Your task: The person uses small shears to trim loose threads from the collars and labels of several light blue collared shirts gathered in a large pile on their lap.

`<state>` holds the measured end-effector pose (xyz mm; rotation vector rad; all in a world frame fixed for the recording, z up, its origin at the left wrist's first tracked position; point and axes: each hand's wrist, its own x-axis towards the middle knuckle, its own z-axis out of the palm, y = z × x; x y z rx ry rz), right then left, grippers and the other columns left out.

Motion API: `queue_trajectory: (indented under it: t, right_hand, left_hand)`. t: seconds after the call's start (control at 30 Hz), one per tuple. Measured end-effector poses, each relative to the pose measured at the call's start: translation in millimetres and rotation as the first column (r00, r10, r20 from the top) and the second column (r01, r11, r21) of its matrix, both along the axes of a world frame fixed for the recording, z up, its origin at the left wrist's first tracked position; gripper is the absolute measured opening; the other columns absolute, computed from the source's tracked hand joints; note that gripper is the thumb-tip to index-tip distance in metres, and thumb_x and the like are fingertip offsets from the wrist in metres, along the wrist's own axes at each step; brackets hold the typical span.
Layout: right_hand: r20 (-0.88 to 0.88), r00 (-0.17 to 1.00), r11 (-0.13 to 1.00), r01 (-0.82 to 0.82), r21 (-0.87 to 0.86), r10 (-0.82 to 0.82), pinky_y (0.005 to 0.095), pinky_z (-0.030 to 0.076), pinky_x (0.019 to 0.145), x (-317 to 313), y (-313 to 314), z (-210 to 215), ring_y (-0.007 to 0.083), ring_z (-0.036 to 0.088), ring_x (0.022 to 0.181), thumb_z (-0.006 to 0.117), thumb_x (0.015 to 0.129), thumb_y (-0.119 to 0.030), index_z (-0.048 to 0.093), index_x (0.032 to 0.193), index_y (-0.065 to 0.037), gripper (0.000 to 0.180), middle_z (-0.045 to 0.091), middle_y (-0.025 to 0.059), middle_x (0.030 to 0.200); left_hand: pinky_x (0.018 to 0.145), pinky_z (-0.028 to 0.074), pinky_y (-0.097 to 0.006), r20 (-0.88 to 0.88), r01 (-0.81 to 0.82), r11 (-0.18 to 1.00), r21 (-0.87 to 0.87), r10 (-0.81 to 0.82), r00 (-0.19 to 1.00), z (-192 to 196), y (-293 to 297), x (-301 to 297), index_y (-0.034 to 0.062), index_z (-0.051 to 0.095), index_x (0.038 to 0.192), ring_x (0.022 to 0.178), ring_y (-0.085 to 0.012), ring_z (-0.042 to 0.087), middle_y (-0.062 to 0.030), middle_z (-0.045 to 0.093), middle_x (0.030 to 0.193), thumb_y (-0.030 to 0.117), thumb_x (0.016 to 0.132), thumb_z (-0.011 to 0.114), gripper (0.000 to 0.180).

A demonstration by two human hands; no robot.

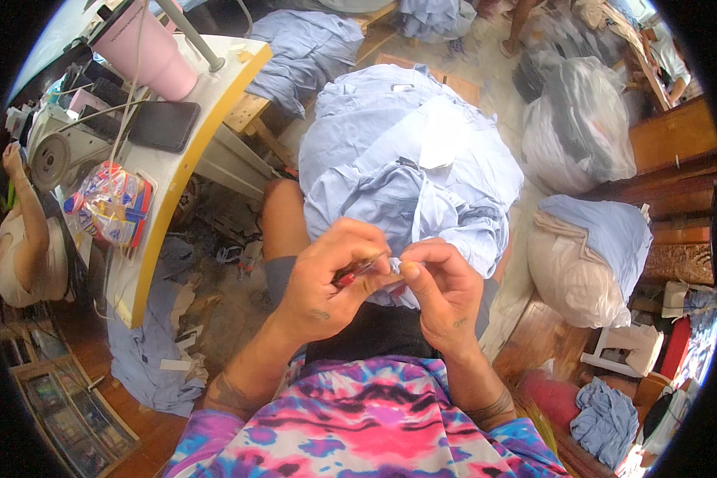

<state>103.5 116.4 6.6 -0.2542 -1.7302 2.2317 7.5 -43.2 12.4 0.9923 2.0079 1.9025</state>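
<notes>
My left hand (333, 272) is closed around a small red-handled tool (346, 279). The fingers cover most of it, so its exact kind is hidden. Facing it, my right hand (448, 293) pinches a bit of light blue cloth (395, 266) between thumb and forefinger. The fingertips of both hands nearly meet at this cloth, above my lap. Just beyond them rises a big heap of light blue garments (406, 151), with a white piece (444, 139) lying on top.
At the left, a yellow-edged table (215, 88) carries a pink tumbler (147, 52), a black phone (164, 126) and a snack packet (111, 205). Another person's arm (25, 187) shows beyond. Stuffed plastic bags (577, 119) and a cloth-topped sack (573, 271) stand at the right. Blue cloth (155, 358) lies on the floor.
</notes>
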Motion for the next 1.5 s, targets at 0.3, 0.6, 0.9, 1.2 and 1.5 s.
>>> queue_trajectory:
  t: [0.3,0.6,0.9,1.2,1.5]
  right_hand:
    - [-0.174,0.982,0.898,0.145,0.415,-0.078,0.0284,0.056,0.079,-4.0,1.9,-6.4,0.0200,0.071,0.091,0.078,0.085,0.009,0.073,0.100,0.000,0.019,0.071,0.0127,0.102]
    - [-0.265,0.957,0.745,0.259,0.615,-0.114,0.0318,0.057,0.076,-0.3,-0.5,-7.4,0.0230,0.073,0.087,0.083,0.079,0.008,0.074,0.097,-0.004,0.023,0.074,0.0117,0.100]
    - [-0.116,0.945,0.819,0.323,0.474,-0.306,0.0285,0.058,0.068,22.1,-17.2,-2.0,0.0199,0.071,0.082,0.082,0.086,-0.001,0.071,0.107,-0.003,0.023,0.071,0.0116,0.107]
    - [0.374,0.913,0.712,0.155,-0.685,0.162,0.0326,0.059,0.068,18.1,-16.6,-6.7,0.0156,0.072,0.085,0.068,0.104,-0.023,0.064,0.106,-0.009,0.016,0.073,0.0053,0.098]
    - [0.260,0.962,0.749,0.112,-0.653,0.082,0.0346,0.059,0.079,16.2,-16.8,-13.3,0.0193,0.071,0.105,0.065,0.106,-0.023,0.062,0.117,-0.007,0.020,0.072,0.0107,0.118]
  left_hand:
    - [0.062,0.045,-0.021,0.247,-0.024,0.996,-0.086,0.044,0.968,19.4,-14.1,2.9,-0.0027,0.075,0.104,0.075,-0.0034,0.058,-0.0046,0.073,0.093,0.002,0.092,0.075,0.013]
    - [0.064,0.048,-0.019,0.363,-0.012,0.979,-0.205,0.087,0.928,26.3,-9.8,3.5,-0.0044,0.077,0.103,0.074,-0.0015,0.060,-0.0013,0.074,0.087,0.002,0.090,0.076,0.015]
    - [0.064,0.050,-0.021,0.004,-0.221,0.938,-0.268,0.230,0.973,15.8,-6.3,9.9,0.0000,0.078,0.102,0.072,-0.0061,0.065,-0.0054,0.076,0.088,-0.001,0.083,0.077,0.018]
    - [0.064,0.059,-0.030,-0.415,-0.213,0.966,-0.145,0.136,0.900,-2.0,-3.9,19.2,0.0016,0.075,0.102,0.079,-0.0232,0.076,-0.0121,0.077,0.099,0.002,0.079,0.082,0.025]
    - [0.057,0.044,-0.022,0.108,-0.222,0.953,-0.208,0.248,0.963,-2.7,-11.7,28.2,0.0006,0.074,0.109,0.064,-0.0096,0.059,-0.0056,0.071,0.085,0.003,0.087,0.078,0.023]
